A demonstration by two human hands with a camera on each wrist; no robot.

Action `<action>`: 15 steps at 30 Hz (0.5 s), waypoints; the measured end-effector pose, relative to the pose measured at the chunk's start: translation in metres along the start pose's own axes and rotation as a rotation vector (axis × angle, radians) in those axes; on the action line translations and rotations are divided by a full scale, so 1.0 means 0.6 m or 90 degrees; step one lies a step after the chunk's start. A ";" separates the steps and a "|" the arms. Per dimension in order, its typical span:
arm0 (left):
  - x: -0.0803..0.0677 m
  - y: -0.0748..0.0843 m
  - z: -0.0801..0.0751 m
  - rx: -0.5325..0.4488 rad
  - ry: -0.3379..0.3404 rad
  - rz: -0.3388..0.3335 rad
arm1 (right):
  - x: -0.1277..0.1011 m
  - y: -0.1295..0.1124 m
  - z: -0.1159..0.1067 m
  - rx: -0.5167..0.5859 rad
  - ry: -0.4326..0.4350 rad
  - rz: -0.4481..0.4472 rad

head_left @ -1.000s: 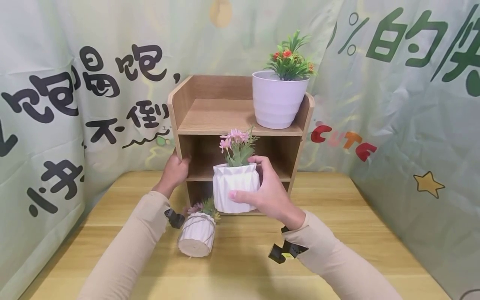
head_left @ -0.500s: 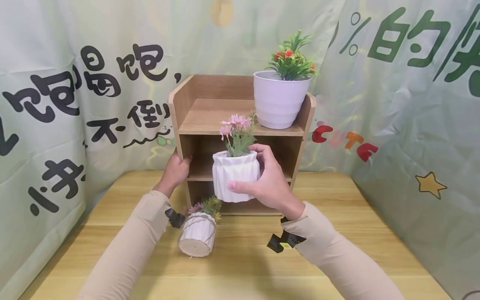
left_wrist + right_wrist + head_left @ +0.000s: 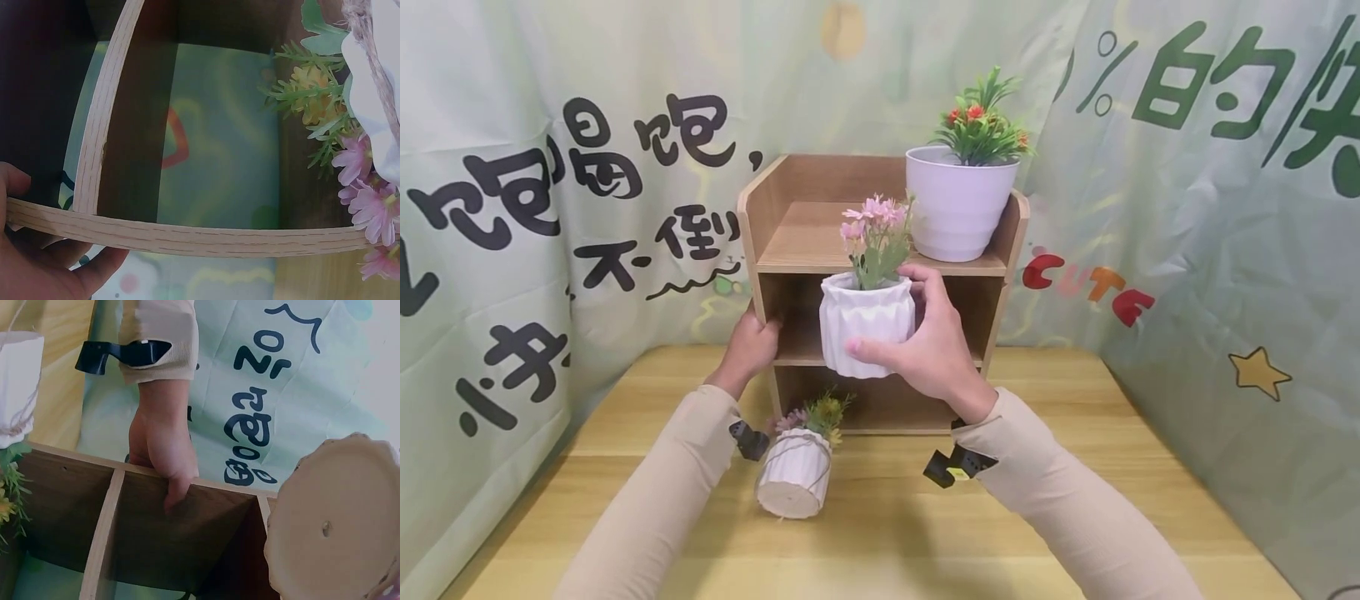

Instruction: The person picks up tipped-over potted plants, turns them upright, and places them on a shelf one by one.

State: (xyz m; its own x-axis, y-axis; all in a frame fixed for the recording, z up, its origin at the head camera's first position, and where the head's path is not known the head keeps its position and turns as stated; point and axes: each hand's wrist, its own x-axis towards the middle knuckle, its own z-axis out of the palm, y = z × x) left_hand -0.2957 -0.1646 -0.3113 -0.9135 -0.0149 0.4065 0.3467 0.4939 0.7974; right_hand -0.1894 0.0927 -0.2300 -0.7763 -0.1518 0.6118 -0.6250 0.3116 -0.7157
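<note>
My right hand [image 3: 936, 342] holds a white fluted flowerpot [image 3: 867, 321] with pink flowers, thumb on its near side. The pot is upright in the air, in front of the wooden shelf's [image 3: 880, 268] middle compartment. Its round bottom shows in the right wrist view. My left hand [image 3: 751, 346] grips the shelf's left side panel [image 3: 187, 237]; the left wrist view shows the thumb inside and the fingers outside. A second white flowerpot [image 3: 793, 475], wound with twine, leans on the table before the shelf's lower left, its base facing me.
A larger pale lilac pot [image 3: 961, 208] with red flowers and green leaves stands on the shelf's top right. The wooden table [image 3: 1060, 467] reaches toward a printed curtain [image 3: 1210, 242] at the back and sides.
My right hand has lifted the pink-flowered flowerpot from the lower compartment's height to the middle one, and its flowers now overlap the top board. My left hand keeps its place on the panel.
</note>
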 end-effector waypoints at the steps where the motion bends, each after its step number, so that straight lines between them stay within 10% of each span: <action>1: 0.000 0.000 0.000 0.000 0.001 0.001 | 0.003 0.000 0.001 -0.003 0.007 -0.004; 15: 0.003 0.001 0.004 -0.004 0.004 0.011 | 0.029 0.002 0.015 0.005 0.093 -0.053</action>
State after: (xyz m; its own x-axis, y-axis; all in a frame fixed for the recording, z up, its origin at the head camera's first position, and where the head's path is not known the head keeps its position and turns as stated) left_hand -0.2977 -0.1624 -0.3109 -0.9060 -0.0111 0.4231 0.3643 0.4886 0.7929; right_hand -0.2046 0.0823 -0.2231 -0.7025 -0.0386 0.7106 -0.6872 0.2966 -0.6632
